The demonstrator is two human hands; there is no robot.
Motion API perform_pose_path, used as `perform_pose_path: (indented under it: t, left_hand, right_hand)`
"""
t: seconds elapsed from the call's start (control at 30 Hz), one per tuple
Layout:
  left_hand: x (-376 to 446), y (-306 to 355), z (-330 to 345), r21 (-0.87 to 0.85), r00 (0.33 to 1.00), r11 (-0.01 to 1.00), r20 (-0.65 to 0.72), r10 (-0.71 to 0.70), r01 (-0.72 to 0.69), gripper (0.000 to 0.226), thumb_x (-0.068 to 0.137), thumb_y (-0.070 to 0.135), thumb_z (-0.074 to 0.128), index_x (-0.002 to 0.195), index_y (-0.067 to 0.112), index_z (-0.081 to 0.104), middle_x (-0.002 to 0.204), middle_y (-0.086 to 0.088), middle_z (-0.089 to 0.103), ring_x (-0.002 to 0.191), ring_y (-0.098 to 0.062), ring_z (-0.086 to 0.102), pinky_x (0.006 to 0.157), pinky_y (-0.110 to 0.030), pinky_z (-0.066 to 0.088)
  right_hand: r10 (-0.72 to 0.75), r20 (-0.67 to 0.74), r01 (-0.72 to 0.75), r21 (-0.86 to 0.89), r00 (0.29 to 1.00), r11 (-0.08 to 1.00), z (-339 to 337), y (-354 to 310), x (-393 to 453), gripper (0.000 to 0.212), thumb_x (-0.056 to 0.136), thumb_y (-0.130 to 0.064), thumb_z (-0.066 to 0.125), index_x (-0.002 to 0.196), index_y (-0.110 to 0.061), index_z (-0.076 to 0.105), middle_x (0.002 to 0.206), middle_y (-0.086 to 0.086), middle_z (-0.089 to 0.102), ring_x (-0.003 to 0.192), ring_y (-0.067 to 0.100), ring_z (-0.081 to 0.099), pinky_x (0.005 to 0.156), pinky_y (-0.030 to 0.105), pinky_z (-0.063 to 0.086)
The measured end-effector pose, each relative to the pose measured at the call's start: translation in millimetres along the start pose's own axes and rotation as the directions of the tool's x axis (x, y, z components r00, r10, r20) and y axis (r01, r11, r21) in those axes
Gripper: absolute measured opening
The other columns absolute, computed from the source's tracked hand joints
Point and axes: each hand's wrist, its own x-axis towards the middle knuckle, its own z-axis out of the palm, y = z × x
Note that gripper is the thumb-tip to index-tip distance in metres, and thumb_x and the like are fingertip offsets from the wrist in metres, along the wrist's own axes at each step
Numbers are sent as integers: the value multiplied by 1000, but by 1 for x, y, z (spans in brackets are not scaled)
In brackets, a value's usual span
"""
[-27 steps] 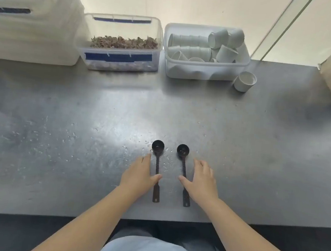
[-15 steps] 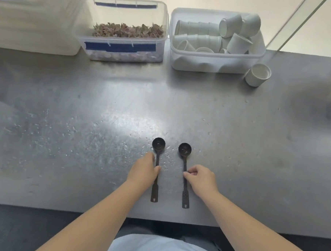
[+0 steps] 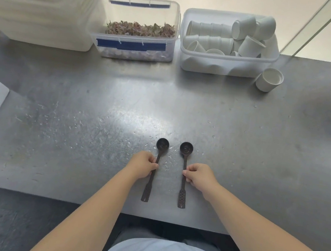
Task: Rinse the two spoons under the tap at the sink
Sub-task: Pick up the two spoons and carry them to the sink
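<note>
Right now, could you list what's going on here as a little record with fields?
surface: metal counter, scattered with droplets
left hand: closed on left spoon, mid-handle
right hand: closed on right spoon, mid-handle
spoons: side by side, bowls pointing away
behind: tub of dried leaves, tub of white cups, one loose cup
sink: not in view

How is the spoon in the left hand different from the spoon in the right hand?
The left spoon is tilted, its handle end slanting left; the right spoon lies straight. The left hand covers more of the left spoon's handle, while the right hand pinches the right spoon from the side, leaving its ridged handle showing. Both are small, dark, round-bowled, and point away on the wet metal counter.
</note>
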Motion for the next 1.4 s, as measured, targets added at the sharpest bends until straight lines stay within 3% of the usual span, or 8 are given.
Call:
perform_pose_path:
  t: [0.23,0.33,0.47,0.57,0.67,0.97,1.2,1.4]
  left_hand:
    - [-54,-5,-18,-321,999,947,32,-20,29,12,89,12,63,81,5,58,67,-9,54,47,-12,46,45,-19,42]
    - [-89,-11,-23,-389,999,921,-24,-28,17,17,88,16,64,91,-1,62,69,-6,60,44,-7,49,46,-19,42]
    - [-135,-32,-27,-505,992,863,-100,-74,13,13,85,17,66,92,6,64,85,-15,73,57,-13,57,53,-25,45]
    - [-166,-59,-27,-615,968,788,-180,-173,27,7,85,19,67,90,15,67,86,-5,76,59,-7,64,56,-23,52]
    - [-199,-88,-28,-707,933,707,-253,-258,4,4,84,22,68,87,25,69,79,6,77,59,-3,67,57,-21,54]
    - [-323,-193,-31,-865,795,467,-410,-447,-184,11,84,14,66,91,20,71,78,-1,77,59,-6,66,55,-20,52]
    - [-434,-309,-27,-881,650,332,-472,-596,-336,9,81,13,70,87,19,73,70,6,72,58,-7,64,54,-20,50]
    - [-534,-391,-4,-870,513,243,-457,-727,-430,7,82,12,69,85,19,70,72,4,70,54,-6,60,52,-19,48]
  right_hand:
    - [-94,154,81,93,984,992,-6,-11,-29,13,86,-10,68,76,-2,70,60,4,56,58,16,43,52,22,35]
    - [-163,238,147,82,957,986,-1,-26,-45,14,86,-11,67,74,-7,70,62,1,59,60,13,49,57,21,39]
    - [-205,365,204,43,908,978,16,-50,-68,20,86,-10,67,68,-17,69,60,-6,64,53,7,52,47,13,38]
    - [-209,497,242,-2,842,970,39,-66,-86,18,87,-8,66,71,-15,69,69,0,68,62,12,57,51,15,39]
    - [-209,595,291,-43,776,956,72,-81,-109,19,87,-6,66,69,-14,69,66,3,64,58,14,54,52,18,40]
    - [-198,770,525,-201,607,827,214,-101,-195,28,89,-14,67,62,-17,70,56,-2,61,55,10,56,59,19,47]
    - [-78,931,660,-192,356,726,352,-85,-294,31,91,-8,60,60,-14,61,56,1,50,58,14,41,52,19,32]
    - [66,983,717,-171,172,676,468,-43,-384,27,90,-3,60,64,-9,58,61,7,48,54,11,42,49,17,30]
